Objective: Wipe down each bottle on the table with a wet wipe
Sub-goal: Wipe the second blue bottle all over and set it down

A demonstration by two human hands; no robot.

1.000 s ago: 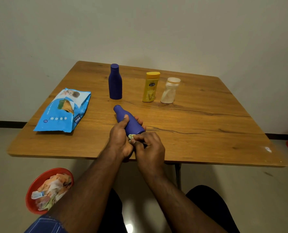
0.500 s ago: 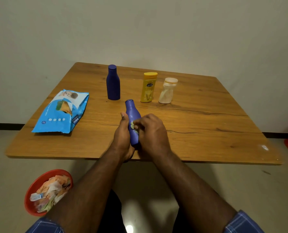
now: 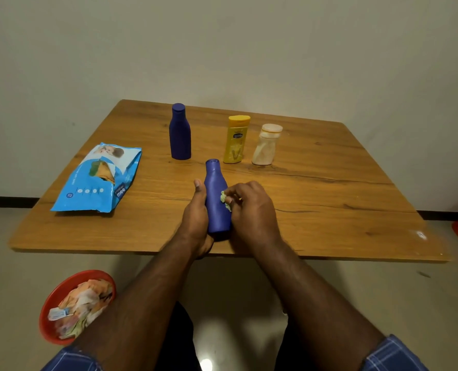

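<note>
Head view: left hand [image 3: 195, 212] grips smooth blue bottle [image 3: 217, 199].

Wooden table [image 3: 329, 199], grain cracks on right half. Far side, left to right, standing upright: dark blue bottle [image 3: 180, 132], yellow bottle [image 3: 236, 139], pale crumpled bottle [image 3: 266, 144]. Left side: blue wipes pack [image 3: 99, 180] lying flat

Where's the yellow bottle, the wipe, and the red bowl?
yellow bottle [image 3: 236, 141]: head view, on its front label.
wipe [image 3: 224, 197]: head view, on the crumpled bit at the right hand's fingertips.
red bowl [image 3: 51, 298]: head view, on its left rim.
</note>
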